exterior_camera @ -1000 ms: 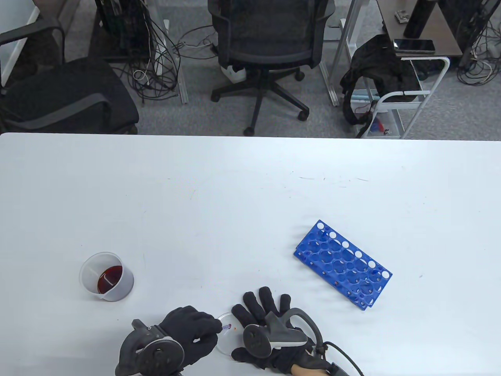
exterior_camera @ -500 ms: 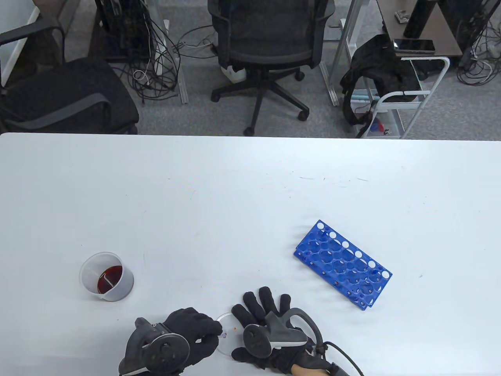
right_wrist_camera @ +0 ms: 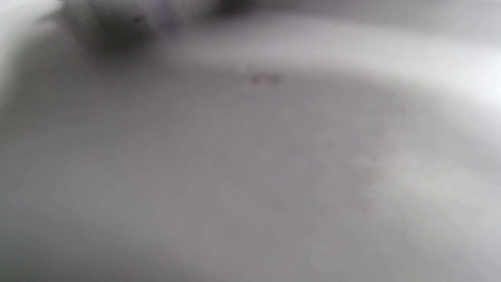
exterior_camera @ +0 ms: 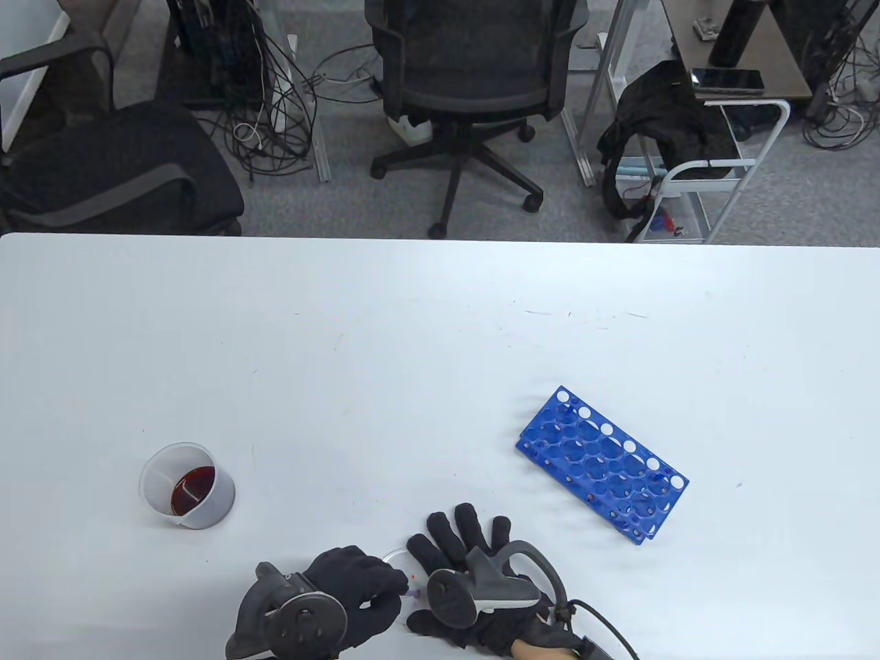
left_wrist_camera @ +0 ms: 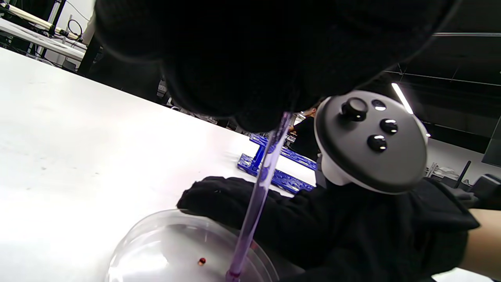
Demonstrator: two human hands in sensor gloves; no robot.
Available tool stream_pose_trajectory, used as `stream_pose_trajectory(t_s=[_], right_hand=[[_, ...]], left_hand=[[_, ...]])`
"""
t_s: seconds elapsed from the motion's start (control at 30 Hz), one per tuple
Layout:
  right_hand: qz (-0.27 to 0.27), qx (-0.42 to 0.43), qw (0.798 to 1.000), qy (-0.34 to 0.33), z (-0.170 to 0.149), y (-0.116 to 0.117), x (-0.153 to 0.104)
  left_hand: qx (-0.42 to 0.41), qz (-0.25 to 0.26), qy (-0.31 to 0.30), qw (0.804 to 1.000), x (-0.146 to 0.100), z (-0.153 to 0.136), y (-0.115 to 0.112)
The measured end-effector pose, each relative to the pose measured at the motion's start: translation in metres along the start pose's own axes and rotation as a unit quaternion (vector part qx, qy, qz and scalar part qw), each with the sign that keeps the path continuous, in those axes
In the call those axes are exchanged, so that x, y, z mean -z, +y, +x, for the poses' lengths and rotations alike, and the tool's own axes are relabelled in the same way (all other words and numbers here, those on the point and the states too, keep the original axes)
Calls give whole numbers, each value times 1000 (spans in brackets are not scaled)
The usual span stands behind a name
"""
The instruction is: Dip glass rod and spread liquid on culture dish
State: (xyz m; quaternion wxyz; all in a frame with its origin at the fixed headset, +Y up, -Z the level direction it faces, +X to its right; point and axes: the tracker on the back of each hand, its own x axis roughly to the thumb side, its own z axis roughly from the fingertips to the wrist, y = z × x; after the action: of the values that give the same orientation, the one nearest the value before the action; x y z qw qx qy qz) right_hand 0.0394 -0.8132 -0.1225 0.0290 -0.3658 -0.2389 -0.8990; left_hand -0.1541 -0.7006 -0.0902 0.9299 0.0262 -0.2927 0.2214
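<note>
A clear culture dish (exterior_camera: 397, 555) lies near the table's front edge, mostly covered by my hands; it shows in the left wrist view (left_wrist_camera: 164, 250) with a small red drop (left_wrist_camera: 201, 261) inside. My left hand (exterior_camera: 364, 584) grips a purple glass rod (left_wrist_camera: 260, 196), its tip touching the dish floor; a bit of rod shows in the table view (exterior_camera: 413, 592). My right hand (exterior_camera: 467, 550) lies flat on the table, fingers spread, touching the dish's right rim. A clear beaker (exterior_camera: 188, 485) of dark red liquid stands to the left. The right wrist view is a blur.
A blue test tube rack (exterior_camera: 601, 465) lies on the table to the right of my hands, also visible in the left wrist view (left_wrist_camera: 274, 172). Office chairs and a cart stand beyond the table's far edge.
My left hand has slid to the right across the dish with the rod, covering more of the dish. The right hand has not moved.
</note>
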Motion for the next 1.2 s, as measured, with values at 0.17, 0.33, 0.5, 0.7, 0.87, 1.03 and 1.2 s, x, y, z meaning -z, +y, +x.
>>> stream_pose_trajectory(t_s=[0.17,0.33,0.5,0.7,0.87,1.03,1.2], right_hand=[[0,0,1000,0,0,0,0],[0,0,1000,0,0,0,0],[0,0,1000,0,0,0,0],[0,0,1000,0,0,0,0],[0,0,1000,0,0,0,0],[0,0,1000,0,0,0,0],[0,0,1000,0,0,0,0]], left_hand=[[19,15,7,1000,1,1,0],[42,27,20,999,0,1,2],[52,28,26,998,0,0,5],[46,8,27,999,0,-3,10],[32,-8,24,999,0,-4,11],[7,-21,19,1000,1,-3,8],[5,-20,11,1000,1,2,4]])
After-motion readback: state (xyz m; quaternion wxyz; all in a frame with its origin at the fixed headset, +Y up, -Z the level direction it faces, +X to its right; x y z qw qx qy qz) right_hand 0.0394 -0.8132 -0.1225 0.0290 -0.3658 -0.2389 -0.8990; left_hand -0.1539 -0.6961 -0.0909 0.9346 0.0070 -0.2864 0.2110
